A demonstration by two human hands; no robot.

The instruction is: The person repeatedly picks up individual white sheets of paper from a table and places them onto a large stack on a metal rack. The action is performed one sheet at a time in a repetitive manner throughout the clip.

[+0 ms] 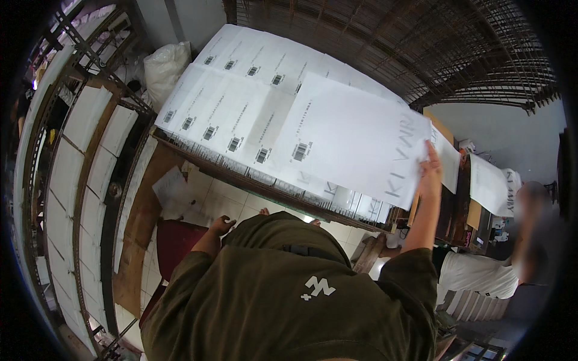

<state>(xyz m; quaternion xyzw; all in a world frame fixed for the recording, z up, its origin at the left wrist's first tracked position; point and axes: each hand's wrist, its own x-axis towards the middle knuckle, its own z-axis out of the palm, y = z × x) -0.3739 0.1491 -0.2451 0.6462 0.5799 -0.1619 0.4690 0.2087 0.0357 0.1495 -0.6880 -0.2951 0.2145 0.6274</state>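
My right hand grips the right edge of a large white printed sheet, fingers on top near its big grey lettering. The sheet spreads tilted over rows of similar white sheets, which lie overlapped on a long table and carry small barcodes. Whether the held sheet is paper or plastic I cannot tell. Low at my left side, beside a dark red chair, hangs my left hand. Its fingers are loosely bent and apart, with nothing visible in them.
A metal rack with white stacks runs along the left. Wire drying racks rise behind the table. A bulging white sack stands at the far left corner. Another person in a white shirt is at the right, near another white sheet.
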